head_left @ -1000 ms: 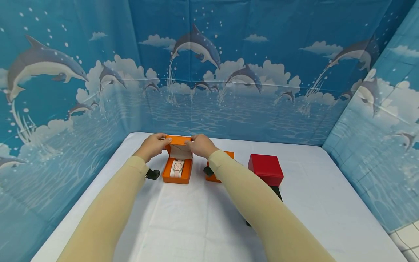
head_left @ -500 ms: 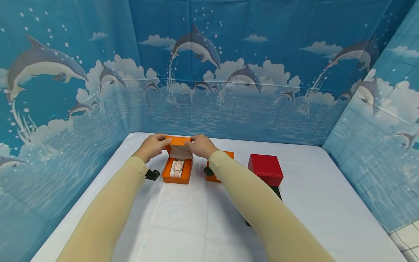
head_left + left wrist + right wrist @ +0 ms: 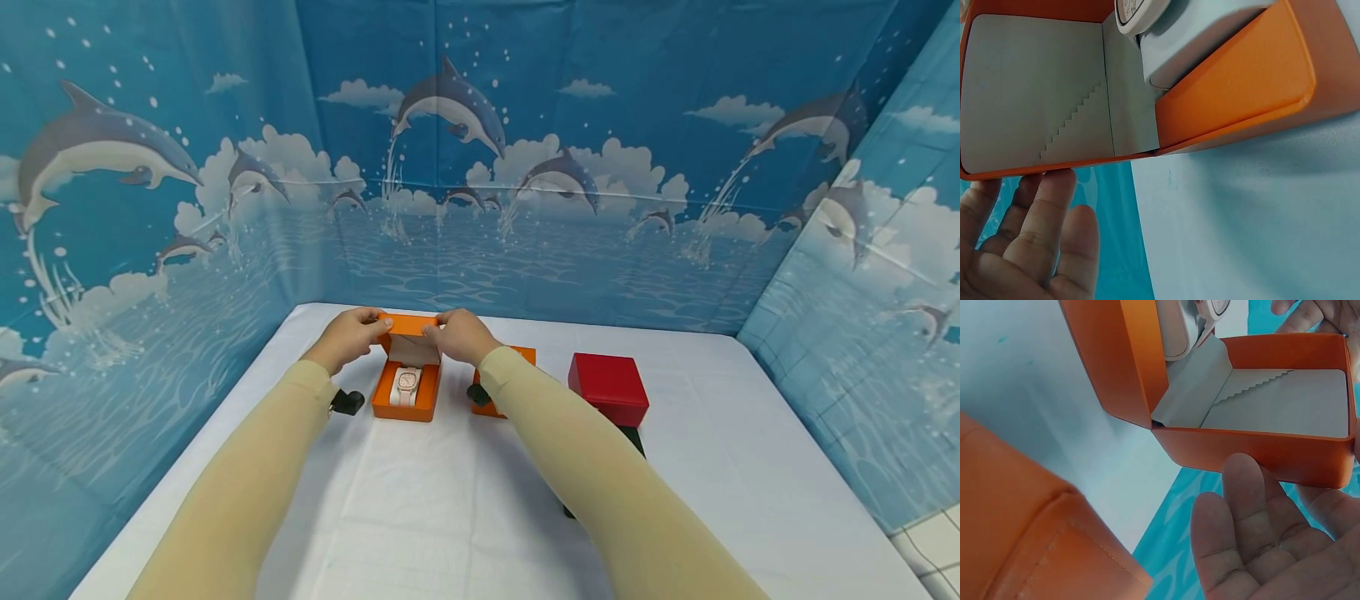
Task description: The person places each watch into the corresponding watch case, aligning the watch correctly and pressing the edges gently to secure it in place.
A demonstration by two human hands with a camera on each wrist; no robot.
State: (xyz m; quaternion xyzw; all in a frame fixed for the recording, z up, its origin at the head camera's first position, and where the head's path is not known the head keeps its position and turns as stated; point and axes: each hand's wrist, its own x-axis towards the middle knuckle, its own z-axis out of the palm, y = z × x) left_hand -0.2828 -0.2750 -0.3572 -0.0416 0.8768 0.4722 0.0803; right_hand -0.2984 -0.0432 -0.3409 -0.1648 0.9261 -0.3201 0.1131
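Note:
An orange watch box (image 3: 402, 412) stands on the white cloth, its lid (image 3: 408, 323) raised. Inside sits a wristwatch (image 3: 407, 382) with a pale strap, wrapped round a white cushion (image 3: 1204, 37). My left hand (image 3: 347, 337) holds the lid's left corner, thumb in front and fingers behind. At the opposite corner my right hand (image 3: 461, 335) grips the lid the same way. In the right wrist view, fingertips (image 3: 1241, 472) touch the lid's outer side wall. The lid's lining is pale, with a stepped cut edge.
A second orange box (image 3: 525, 354) stands right of the open one, partly hidden by my right forearm. Farther right is a red box (image 3: 609, 382), with a black item (image 3: 634, 437) before it, mostly behind the sleeve. A dolphin-print curtain (image 3: 480, 250) hangs behind the table.
Almost nothing differs. Both hands stay on the raised lid, which has tipped down by a sliver; the watch and the other boxes have not moved.

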